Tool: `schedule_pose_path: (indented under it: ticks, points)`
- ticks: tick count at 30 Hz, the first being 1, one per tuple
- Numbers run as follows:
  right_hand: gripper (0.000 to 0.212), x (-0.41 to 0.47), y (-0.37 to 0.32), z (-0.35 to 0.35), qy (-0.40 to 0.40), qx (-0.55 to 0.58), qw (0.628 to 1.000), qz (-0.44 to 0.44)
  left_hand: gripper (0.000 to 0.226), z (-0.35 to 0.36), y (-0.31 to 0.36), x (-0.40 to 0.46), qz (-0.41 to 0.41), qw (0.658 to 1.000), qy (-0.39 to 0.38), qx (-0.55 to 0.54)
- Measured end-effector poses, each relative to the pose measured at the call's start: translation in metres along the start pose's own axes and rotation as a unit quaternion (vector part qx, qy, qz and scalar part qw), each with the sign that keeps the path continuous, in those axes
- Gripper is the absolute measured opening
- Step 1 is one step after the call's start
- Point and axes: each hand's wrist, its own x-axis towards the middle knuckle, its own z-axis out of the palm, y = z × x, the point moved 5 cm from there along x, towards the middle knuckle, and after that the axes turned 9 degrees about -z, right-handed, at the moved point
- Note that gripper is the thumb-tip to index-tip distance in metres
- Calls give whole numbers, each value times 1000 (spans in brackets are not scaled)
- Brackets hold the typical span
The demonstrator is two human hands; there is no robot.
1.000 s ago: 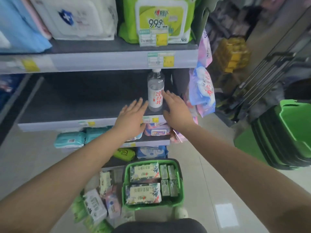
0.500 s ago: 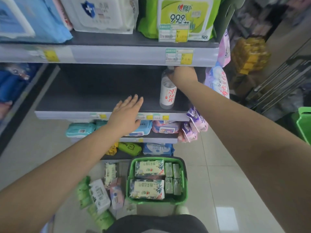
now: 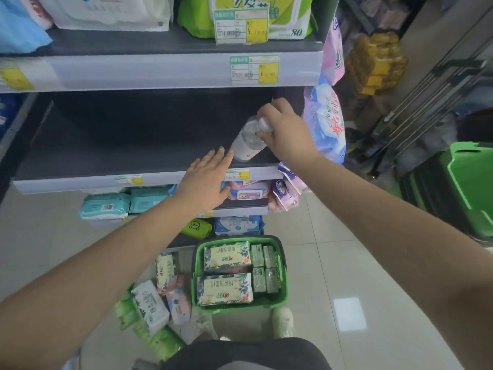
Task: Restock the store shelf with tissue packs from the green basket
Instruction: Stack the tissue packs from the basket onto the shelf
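The right hand (image 3: 286, 132) pinches the tilted bottle (image 3: 246, 145) by its top, left hand (image 3: 206, 180) flat with fingers straight beside it; it could slip and roll, tissue packs (image 3: 226, 256) waiting in the green basket (image 3: 281, 303).

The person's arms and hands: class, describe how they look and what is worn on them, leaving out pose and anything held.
Both forearms are bare, with no sleeves, gloves, watch or bracelets in view. The left hand has dark polish on its fingernails. The right hand shows pale nails, with no ring visible on either hand.
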Motion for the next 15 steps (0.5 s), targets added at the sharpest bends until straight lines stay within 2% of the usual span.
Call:
schedule_pose_path:
  ticks: [9, 15]
  points:
    - [22, -64, 18, -32, 71, -13, 997, -11, 76, 18, 41, 11, 59, 998, -3, 24]
    - [29, -117, 49, -66, 83, -2, 996, 11, 74, 34, 59, 27, 75, 997, -22, 22]
